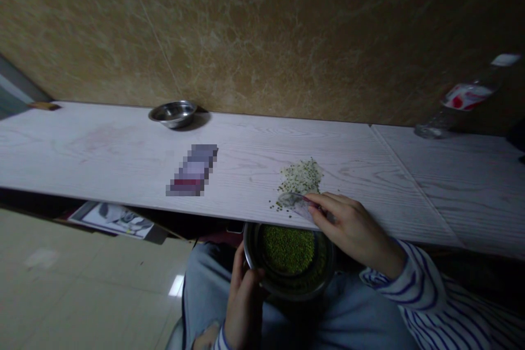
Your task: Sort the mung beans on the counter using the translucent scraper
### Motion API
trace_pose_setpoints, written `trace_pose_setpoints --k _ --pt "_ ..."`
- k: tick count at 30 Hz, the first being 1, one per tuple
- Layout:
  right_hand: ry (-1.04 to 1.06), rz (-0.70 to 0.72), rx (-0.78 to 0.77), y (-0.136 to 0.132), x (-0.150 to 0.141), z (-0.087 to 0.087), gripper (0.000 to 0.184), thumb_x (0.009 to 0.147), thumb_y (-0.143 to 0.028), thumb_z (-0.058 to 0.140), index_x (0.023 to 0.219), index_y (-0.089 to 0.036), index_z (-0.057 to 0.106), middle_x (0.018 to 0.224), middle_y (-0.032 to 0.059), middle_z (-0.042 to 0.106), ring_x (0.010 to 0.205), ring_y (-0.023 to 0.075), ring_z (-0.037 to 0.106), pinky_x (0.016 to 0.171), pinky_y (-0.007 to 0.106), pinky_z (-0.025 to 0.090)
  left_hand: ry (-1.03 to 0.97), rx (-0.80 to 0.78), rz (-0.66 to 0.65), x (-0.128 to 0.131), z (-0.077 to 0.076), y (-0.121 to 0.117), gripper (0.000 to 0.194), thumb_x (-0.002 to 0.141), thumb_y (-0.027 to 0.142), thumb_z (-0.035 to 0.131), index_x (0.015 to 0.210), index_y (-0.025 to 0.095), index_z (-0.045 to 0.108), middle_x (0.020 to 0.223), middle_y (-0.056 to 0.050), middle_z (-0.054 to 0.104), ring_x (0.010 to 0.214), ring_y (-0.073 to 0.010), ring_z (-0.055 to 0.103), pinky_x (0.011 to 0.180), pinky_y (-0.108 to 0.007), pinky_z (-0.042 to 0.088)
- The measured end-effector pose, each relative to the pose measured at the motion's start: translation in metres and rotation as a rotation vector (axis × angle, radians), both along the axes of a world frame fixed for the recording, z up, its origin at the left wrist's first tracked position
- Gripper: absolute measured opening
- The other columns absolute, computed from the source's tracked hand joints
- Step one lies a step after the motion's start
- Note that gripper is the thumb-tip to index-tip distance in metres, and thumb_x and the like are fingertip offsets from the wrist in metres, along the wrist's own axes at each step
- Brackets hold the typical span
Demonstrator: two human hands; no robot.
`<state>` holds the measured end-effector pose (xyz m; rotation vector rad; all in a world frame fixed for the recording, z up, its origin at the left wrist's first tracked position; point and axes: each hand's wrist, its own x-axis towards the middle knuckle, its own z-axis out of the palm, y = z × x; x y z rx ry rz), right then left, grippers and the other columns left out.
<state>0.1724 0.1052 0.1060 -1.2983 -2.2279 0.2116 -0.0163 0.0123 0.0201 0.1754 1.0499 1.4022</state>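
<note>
My left hand grips the rim of a metal bowl held over my lap, just under the table's front edge. Many green mung beans lie inside that bowl. Above the tabletop, my right hand is closed on the handle of a spoon, whose bowl is at the near side of a small pile of white grains mixed with green beans. A few loose beans are scattered around the spoon. I cannot tell what, if anything, the spoon carries.
On the white wood-grain table, a shallow metal bowl stands near the wall, with a pixelated flat object in front of it. A clear plastic bottle stands at the right. Papers show on a shelf below the tabletop.
</note>
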Motion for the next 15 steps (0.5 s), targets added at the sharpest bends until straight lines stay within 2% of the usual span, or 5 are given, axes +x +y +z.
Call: trace_pose_setpoints --k 8,15 --pt "0.019 0.015 0.011 -0.0013 0.0001 -0.0007 0.024 0.094 -0.017 0.053 0.110 -0.017 0.072 0.099 0.0073 0.079 0.087 0.0213 0.075 0.079 0.036 0.061 0.031 0.009 -0.027 -0.0017 -0.0057 0.0001 0.064 0.073 0.022 0.065 0.136 0.028 0.056 0.127 -0.009 0.068 0.108 -0.0307 0.064 0.089 -0.042 0.052" --pt "0.011 0.001 0.007 -0.0023 0.0017 -0.0017 0.024 0.094 -0.018 0.054 0.109 -0.019 0.072 0.100 0.0070 0.080 0.086 0.0212 0.075 0.079 0.035 0.062 0.043 0.000 -0.027 -0.0011 -0.0022 0.0007 0.068 0.073 0.023 0.064 0.140 0.028 0.054 0.132 -0.009 0.066 0.111 -0.0297 0.062 0.088 -0.039 0.052"
